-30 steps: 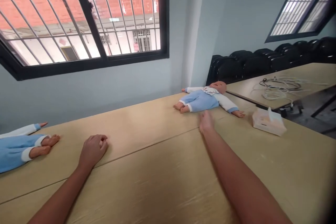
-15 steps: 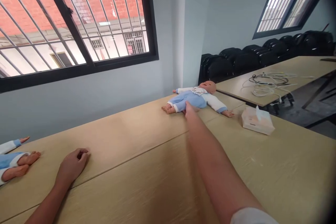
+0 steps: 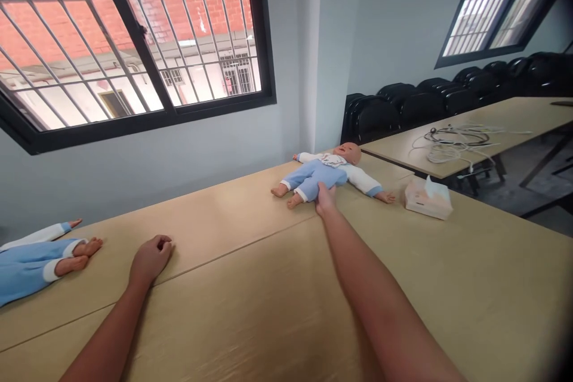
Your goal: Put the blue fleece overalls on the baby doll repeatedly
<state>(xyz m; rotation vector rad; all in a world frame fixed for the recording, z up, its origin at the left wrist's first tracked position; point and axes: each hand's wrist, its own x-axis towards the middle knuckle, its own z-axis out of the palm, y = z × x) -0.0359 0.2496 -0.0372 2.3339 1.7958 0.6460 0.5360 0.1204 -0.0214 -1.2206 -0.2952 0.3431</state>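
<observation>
With your right hand [image 3: 326,200] you are gripping the near blue-trousered leg of the doll [image 3: 330,174], which is lying face-up on the table [image 3: 237,304] near a tissue box [image 3: 427,203] bearing a dark mark too small to read, while your left hand [image 3: 150,258] is resting half-open, its fingers loosely curled.

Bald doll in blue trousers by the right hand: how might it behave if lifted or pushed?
The doll probably won't roll, lying flat with arms spread. Its smooth head looks stiff, while the soft-looking trousers may bunch when gripped.
</observation>
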